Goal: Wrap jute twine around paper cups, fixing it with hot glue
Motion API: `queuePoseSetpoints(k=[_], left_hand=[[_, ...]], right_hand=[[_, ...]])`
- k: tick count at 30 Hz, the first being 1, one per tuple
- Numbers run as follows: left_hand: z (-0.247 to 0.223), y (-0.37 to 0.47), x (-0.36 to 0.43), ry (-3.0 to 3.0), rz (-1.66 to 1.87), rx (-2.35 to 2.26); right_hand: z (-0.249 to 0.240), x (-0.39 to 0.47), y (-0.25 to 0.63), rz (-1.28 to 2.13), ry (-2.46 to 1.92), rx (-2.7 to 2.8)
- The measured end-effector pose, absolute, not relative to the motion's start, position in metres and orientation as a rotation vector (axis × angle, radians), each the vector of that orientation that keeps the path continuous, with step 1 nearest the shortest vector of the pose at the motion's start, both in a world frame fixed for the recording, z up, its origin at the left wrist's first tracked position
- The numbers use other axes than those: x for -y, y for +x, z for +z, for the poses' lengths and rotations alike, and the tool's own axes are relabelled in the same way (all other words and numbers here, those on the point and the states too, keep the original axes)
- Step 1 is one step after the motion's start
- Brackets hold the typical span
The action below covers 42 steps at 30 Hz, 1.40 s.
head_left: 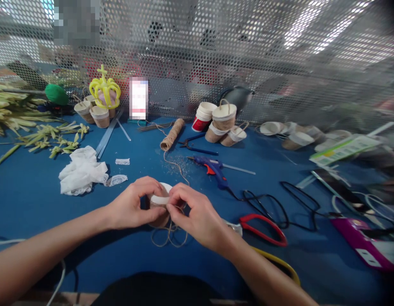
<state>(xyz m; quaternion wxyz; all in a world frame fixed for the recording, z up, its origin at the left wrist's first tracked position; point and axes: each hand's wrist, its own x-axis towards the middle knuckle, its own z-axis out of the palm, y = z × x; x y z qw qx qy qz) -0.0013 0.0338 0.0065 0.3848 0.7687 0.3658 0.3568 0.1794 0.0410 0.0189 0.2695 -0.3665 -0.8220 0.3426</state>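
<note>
Near the front middle of the blue table, my left hand (142,203) is wrapped round a small paper cup (159,199) with a white rim and brown twine-covered side. My right hand (190,210) pinches twine (167,238) against the cup's right side; loose loops of it hang below. From there a strand runs back to a twine roll (172,135). Right of the roll lie dark-handled pliers (200,146) and a blue glue gun (212,168) with a clear stick in its rear. My fingers hide much of the cup.
Red-handled scissors (264,229) lie beside my right forearm, near the black cord. White crumpled cloth (82,172) is at left. Finished-looking cups (224,117) stand at the back, a yellow crown (105,91) at back left. A purple power strip (359,242) sits right; perforated metal (184,55) closes the back.
</note>
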Motion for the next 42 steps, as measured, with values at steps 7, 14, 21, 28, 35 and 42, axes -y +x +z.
queuePoseSetpoints(k=[7, 14, 21, 28, 35, 42], left_hand=[[0.012, 0.005, -0.032, 2.010, 0.890, -0.992], [0.013, 0.005, -0.032, 2.031, 0.914, -0.963], [0.018, 0.004, -0.033, 2.033, 0.883, -0.985], [0.023, -0.002, -0.031, 2.015, 0.743, -1.060], [0.029, -0.001, -0.034, 2.089, 0.622, -1.079], [0.037, 0.000, -0.036, 2.153, 0.512, -1.056]], right_hand=[[0.023, -0.037, 0.176, 0.849, -0.999, 2.269], [0.023, -0.038, 0.176, 0.785, -0.977, 2.303], [0.024, -0.038, 0.173, 0.732, -0.935, 2.336], [0.024, -0.038, 0.173, 0.777, -0.901, 2.343], [0.025, -0.039, 0.173, 0.813, -0.918, 2.349], [0.025, -0.038, 0.173, 0.802, -0.955, 2.345]])
